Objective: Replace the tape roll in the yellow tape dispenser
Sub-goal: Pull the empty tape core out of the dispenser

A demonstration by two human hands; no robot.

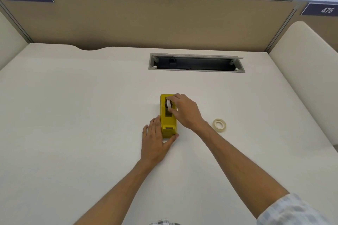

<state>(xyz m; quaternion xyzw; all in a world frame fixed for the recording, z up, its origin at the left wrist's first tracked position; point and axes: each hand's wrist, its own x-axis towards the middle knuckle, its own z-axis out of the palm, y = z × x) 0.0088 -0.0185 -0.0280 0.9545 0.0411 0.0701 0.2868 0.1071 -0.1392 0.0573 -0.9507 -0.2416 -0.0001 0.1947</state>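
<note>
The yellow tape dispenser (167, 126) stands lengthwise in the middle of the white desk. My left hand (155, 140) clasps its near end, fingers along the left side and thumb around the front corner. Over its far half, my right hand (184, 110) pinches a white tape roll (168, 105) that sits upright in the dispenser's dark slot. A second, cream-coloured tape roll (219, 124) lies flat on the desk to the right, apart from both hands.
An open cable tray (196, 63) with a grey rim is recessed in the desk (73, 115) behind the dispenser. A tan partition (146, 20) closes the back. A white divider (307, 71) rises at the right.
</note>
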